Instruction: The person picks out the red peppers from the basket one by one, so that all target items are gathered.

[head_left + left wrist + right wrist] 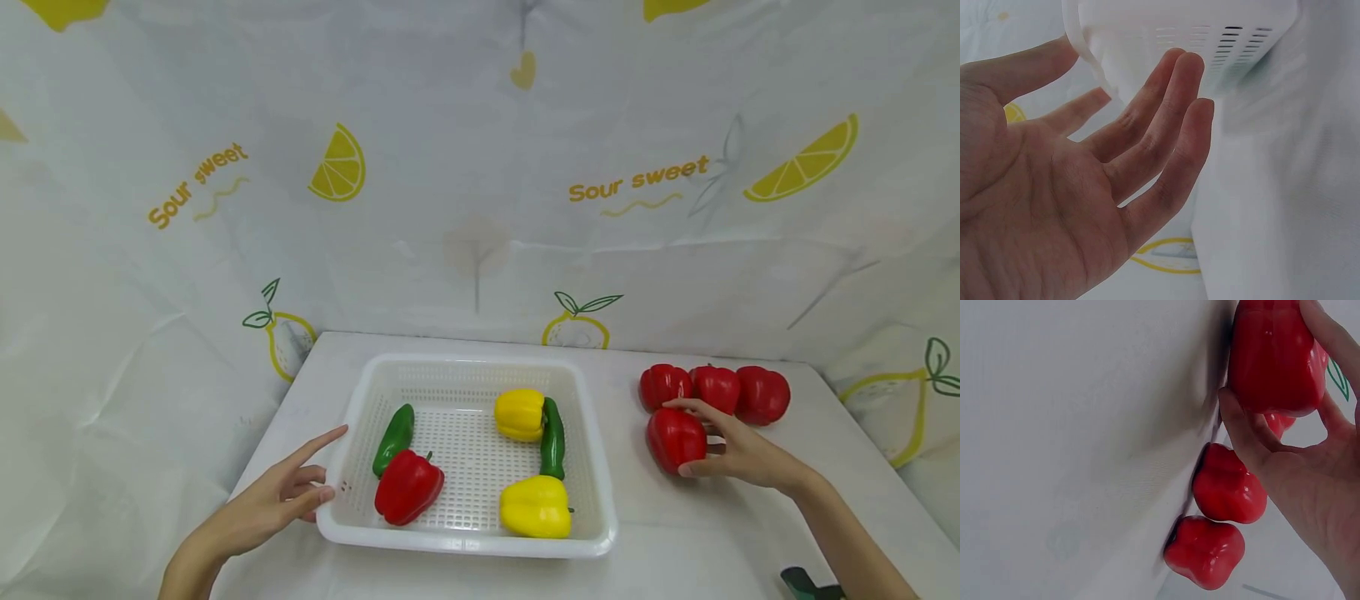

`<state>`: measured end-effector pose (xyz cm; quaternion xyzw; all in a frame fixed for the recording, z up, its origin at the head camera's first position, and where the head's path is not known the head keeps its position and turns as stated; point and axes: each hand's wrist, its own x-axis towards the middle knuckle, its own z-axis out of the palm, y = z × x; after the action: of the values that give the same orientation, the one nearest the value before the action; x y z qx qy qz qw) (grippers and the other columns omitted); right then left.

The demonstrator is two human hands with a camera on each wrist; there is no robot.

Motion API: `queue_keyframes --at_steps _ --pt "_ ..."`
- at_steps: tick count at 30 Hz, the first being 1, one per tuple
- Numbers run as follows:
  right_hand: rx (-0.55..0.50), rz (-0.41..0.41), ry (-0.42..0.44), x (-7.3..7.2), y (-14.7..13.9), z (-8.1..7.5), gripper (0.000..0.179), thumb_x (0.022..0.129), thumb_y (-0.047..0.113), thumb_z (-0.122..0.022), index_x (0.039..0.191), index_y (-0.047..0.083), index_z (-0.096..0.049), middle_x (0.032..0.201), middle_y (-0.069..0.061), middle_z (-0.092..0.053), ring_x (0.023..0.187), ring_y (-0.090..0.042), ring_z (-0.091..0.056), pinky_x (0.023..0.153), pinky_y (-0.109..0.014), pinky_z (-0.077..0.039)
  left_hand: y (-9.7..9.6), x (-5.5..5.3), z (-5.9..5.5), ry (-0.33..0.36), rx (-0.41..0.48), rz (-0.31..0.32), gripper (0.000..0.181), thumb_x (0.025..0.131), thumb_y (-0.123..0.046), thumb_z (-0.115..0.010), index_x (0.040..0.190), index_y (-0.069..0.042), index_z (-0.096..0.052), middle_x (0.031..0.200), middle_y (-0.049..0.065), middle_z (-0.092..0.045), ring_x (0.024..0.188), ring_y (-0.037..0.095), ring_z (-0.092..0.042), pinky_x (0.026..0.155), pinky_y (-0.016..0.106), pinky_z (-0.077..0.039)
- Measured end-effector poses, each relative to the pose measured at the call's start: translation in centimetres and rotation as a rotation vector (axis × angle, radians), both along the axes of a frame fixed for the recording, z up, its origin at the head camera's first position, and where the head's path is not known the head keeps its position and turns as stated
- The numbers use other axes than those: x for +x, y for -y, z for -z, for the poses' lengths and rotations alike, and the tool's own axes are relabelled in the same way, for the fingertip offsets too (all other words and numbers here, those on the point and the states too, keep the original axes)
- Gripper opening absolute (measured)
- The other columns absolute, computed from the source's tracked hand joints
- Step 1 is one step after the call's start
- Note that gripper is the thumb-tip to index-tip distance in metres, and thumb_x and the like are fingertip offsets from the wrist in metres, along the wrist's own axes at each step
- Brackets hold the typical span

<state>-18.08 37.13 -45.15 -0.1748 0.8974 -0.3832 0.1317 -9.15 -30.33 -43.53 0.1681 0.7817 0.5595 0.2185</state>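
Observation:
My right hand (738, 450) holds a red bell pepper (673, 437) between thumb and fingers, at the right of the table. The right wrist view shows the same bell pepper (1275, 359) close to the tabletop, its far end cut off by the frame. Three more red bell peppers (715, 388) stand in a row just behind it. My left hand (273, 500) is at the left side of a white perforated basket (603, 500), fingers loosely extended. In the left wrist view its thumb lies at the basket rim (1072, 25), other fingers beside the wall.
Inside the basket lie a red bell pepper (409, 487), two yellow bell peppers (535, 507) and two long green peppers (552, 439). A dark green object (806, 583) shows partly at the bottom right edge. A lemon-print sheet (465, 167) hangs behind the white table (675, 550).

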Motion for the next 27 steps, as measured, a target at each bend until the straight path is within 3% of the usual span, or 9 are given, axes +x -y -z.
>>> queue_keyframes --at_steps 16,27 --pt "-0.006 0.034 -0.019 0.1 -0.1 0.2 0.101 0.076 0.017 -0.096 0.158 0.006 -0.038 0.148 -0.03 -0.046 0.13 -0.052 -0.053 0.078 -0.026 -0.064 -0.1 0.1 0.1 0.014 -0.021 -0.023 0.078 0.112 -0.017 -0.058 0.175 -0.016 -0.012 0.135 0.03 -0.066 0.111 0.009 -0.074 0.087 0.031 -0.067" --pt "0.001 0.017 -0.065 0.5 -0.1 -0.8 0.095 0.079 0.014 -0.095 0.156 0.003 -0.041 0.148 -0.033 -0.046 0.13 -0.056 -0.052 0.078 -0.023 -0.063 -0.1 0.0 0.1 0.005 -0.019 -0.019 0.079 0.112 -0.016 -0.058 0.175 -0.017 -0.011 0.135 0.03 -0.066 0.111 0.009 -0.074 0.087 0.031 -0.067"
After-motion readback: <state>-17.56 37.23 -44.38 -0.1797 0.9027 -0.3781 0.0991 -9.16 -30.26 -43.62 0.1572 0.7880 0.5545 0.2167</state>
